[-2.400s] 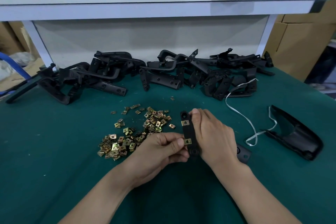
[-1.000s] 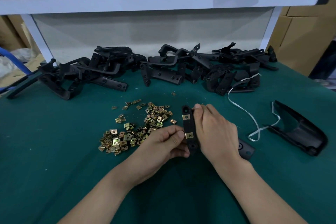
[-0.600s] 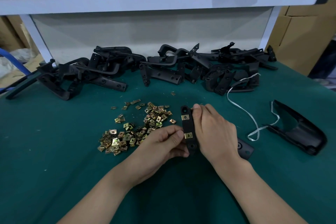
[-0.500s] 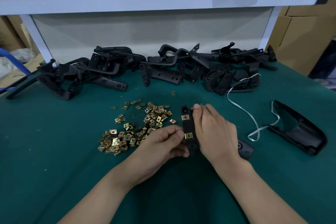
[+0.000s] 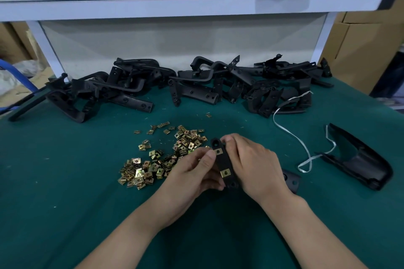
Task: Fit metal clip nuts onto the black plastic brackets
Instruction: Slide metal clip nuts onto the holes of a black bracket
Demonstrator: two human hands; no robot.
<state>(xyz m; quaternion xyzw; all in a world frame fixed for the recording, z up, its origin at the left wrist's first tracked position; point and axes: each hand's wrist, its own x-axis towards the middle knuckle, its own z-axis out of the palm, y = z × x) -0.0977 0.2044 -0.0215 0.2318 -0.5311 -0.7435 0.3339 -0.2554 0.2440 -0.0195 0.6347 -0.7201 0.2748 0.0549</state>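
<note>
Bracket (image 5: 224, 164) held over bench (image 5: 65, 181) centre, beside loose clip nuts (image 5: 161, 159). Right grip (image 5: 255, 164) wraps its right edge. Left grip (image 5: 194, 170) pinches left edge by upper clip nut (image 5: 218, 151). Judged light, stiff, smooth: hold by edges.

We see one black, strap-shaped held bracket (image 5: 223, 162) gripped between the left hand (image 5: 192, 172) and right hand (image 5: 255, 166), with two brass-coloured fitted clip nuts (image 5: 225, 173) on its face. The loose clip nuts (image 5: 157, 164) lie heaped mid-tabletop, just left. The bracket heap (image 5: 196, 85) lines the far edge.
</note>
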